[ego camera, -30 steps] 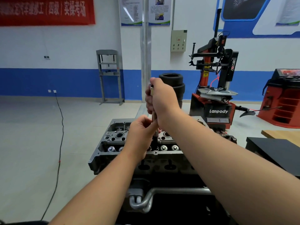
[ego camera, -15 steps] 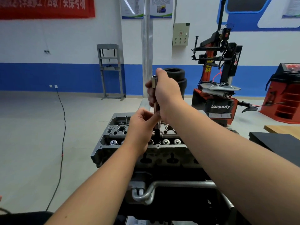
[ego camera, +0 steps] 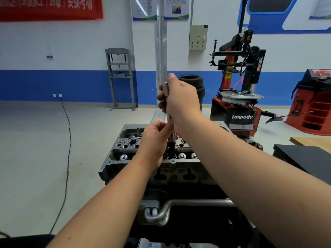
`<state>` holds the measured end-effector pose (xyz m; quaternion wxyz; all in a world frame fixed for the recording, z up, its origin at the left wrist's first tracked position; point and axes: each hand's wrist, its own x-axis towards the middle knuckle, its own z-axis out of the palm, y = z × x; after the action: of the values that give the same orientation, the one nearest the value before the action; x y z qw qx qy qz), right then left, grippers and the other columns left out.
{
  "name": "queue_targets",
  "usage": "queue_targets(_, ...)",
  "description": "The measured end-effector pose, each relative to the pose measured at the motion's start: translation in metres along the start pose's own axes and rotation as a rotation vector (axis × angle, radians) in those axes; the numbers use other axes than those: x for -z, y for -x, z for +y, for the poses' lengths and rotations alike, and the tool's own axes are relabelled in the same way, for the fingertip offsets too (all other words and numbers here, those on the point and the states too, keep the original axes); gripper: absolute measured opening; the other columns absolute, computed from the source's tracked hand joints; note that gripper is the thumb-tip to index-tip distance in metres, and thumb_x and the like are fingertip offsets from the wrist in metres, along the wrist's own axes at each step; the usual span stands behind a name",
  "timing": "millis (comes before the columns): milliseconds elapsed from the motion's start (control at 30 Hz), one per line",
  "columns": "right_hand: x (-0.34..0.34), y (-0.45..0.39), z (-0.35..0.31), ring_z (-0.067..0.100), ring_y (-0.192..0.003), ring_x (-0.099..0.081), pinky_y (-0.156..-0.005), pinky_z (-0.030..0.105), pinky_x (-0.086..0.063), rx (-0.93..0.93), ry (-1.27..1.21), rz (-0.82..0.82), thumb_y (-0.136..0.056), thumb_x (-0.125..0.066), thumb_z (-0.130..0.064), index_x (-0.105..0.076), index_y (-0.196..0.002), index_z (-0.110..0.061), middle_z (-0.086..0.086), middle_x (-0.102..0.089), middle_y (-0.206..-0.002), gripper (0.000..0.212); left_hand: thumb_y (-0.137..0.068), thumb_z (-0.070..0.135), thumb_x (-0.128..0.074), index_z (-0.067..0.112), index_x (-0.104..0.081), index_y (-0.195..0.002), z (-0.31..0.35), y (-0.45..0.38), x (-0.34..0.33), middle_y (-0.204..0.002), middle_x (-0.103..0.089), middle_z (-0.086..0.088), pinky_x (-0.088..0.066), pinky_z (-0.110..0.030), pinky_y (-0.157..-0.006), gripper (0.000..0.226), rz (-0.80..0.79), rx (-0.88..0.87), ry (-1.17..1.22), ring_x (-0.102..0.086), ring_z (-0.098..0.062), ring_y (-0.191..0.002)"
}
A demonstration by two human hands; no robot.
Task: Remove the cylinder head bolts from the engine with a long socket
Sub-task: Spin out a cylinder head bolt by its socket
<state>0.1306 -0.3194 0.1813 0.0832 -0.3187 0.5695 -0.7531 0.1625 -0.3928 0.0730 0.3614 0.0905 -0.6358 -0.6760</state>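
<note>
Right hand wrapped around the top of the long socket, left hand pinching it lower down, tool standing upright, its dark tip down in the engine, tire machine behind

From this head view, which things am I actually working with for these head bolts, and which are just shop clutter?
In the job:
- long steel socket extension, standing upright
- grey aluminium cylinder head
- right hand gripping the tool's top
- left hand pinching its lower shaft

Lying about:
- red-and-black tyre changer
- stacked black tyres
- grey steel press frame
- black floor cable
</note>
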Motion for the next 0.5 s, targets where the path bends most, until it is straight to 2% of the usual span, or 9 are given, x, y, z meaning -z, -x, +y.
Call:
queue_targets(100, 0.002, 0.003, 0.005, 0.013, -0.052, -0.042, -0.058, 0.033, -0.038, -0.008, 0.005, -0.098, -0.097, -0.053, -0.056, -0.055, -0.067, -0.017, -0.004, -0.047, -0.054, 0.049, -0.082, 0.040, -0.082, 0.017, -0.058, -0.079, -0.002, -0.002, -0.001, -0.064, -0.062, 0.000, -0.039, -0.041, -0.066, 0.033, 0.036, -0.022, -0.044, -0.050, -0.016, -0.060)
queue_targets(200, 0.012, -0.002, 0.002, 0.012, -0.043, -0.031, -0.052, 0.031, -0.028, -0.090, -0.019, -0.294, -0.094, -0.057, -0.046, -0.048, -0.063, -0.021, -0.006, -0.038, -0.048, 0.041, -0.076, 0.061, -0.076, 0.019, -0.071, -0.086, 0.003, 0.003, 0.001, -0.078, -0.069, -0.003, -0.048, -0.038, -0.070, 0.043, -0.098, 0.009, 0.013, -0.059, -0.016, -0.069)
queue_targets(267, 0.017, -0.007, -0.003, 0.013, -0.044, -0.030, -0.050, 0.029, -0.028, -0.167, -0.046, -0.374, -0.095, -0.056, -0.041, -0.046, -0.066, -0.021, -0.005, -0.036, -0.050, 0.037, -0.082, 0.069, -0.064, 0.024, -0.078, -0.093, 0.007, 0.005, 0.001, -0.088, -0.073, -0.006, -0.054, -0.032, -0.073, 0.048, -0.197, 0.054, 0.061, -0.067, -0.017, -0.077)
queue_targets(367, 0.020, -0.012, -0.004, 0.016, -0.051, -0.041, -0.055, 0.032, -0.038, -0.143, -0.064, -0.275, -0.093, -0.061, -0.037, -0.048, -0.075, -0.018, -0.002, -0.048, -0.057, 0.029, -0.092, 0.067, -0.050, 0.006, -0.069, -0.110, 0.007, 0.003, -0.003, -0.091, -0.075, -0.010, -0.054, -0.034, -0.075, 0.066, -0.202, 0.088, 0.018, -0.070, -0.020, -0.080)
queue_targets(433, 0.020, -0.012, -0.002, 0.016, -0.055, -0.050, -0.058, 0.034, -0.046, -0.036, -0.071, -0.172, -0.095, -0.064, -0.031, -0.053, -0.077, -0.016, -0.002, -0.055, -0.062, 0.026, -0.094, 0.061, -0.051, -0.001, -0.066, -0.110, 0.004, 0.003, -0.004, -0.089, -0.074, -0.010, -0.054, -0.035, -0.075, 0.066, -0.165, 0.059, -0.014, -0.069, -0.021, -0.079)
queue_targets(500, 0.017, -0.011, -0.001, 0.014, -0.057, -0.054, -0.057, 0.030, -0.050, 0.057, -0.003, -0.130, -0.098, -0.062, -0.031, -0.060, -0.075, -0.015, -0.002, -0.060, -0.065, 0.028, -0.092, 0.058, -0.057, 0.006, -0.069, -0.102, 0.003, 0.004, -0.003, -0.084, -0.074, -0.007, -0.055, -0.036, -0.075, 0.054, -0.098, 0.028, -0.021, -0.069, -0.018, -0.077)
